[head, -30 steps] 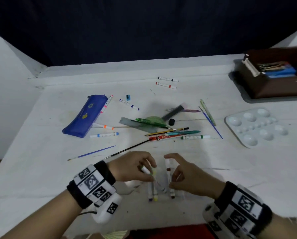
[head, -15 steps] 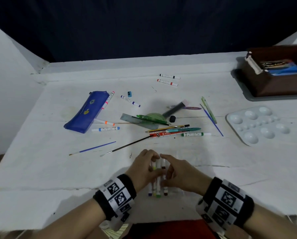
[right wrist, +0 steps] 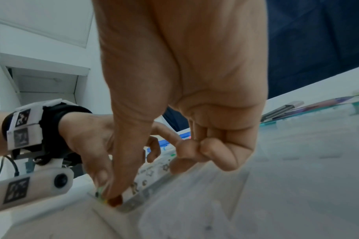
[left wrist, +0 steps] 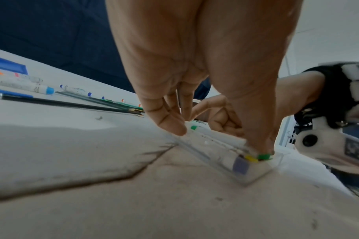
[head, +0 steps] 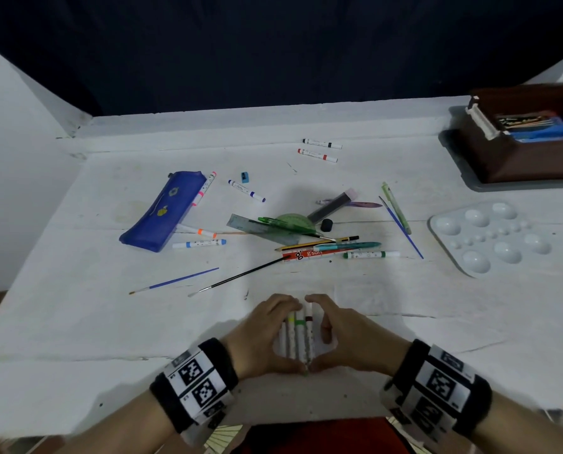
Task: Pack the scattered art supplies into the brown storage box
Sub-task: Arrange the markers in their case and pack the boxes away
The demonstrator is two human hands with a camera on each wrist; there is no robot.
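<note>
Several white markers [head: 299, 335] with yellow, green and dark red bands lie side by side in a clear plastic case [left wrist: 254, 174] near the table's front edge. My left hand [head: 263, 339] cups their left side and my right hand [head: 342, 335] their right side. Both thumbs meet at the near ends and the fingertips curl over the far ends. In the left wrist view my left hand [left wrist: 215, 97] presses its thumb on the green cap. In the right wrist view my right hand [right wrist: 184, 97] has its thumb down on the markers [right wrist: 152, 174]. The brown storage box [head: 528, 162] stands far right, holding a few supplies.
A blue pencil pouch [head: 163, 211] lies at the left. A heap of pens, a ruler and brushes [head: 306, 237] fills the middle. Two markers [head: 319, 149] lie at the back. A white paint palette [head: 489, 237] sits right, near the grey tray [head: 515, 186] under the box.
My two hands have drawn together round the markers, pushing them from a loose spread into one tight row. Both thumbs now meet at the near ends.
</note>
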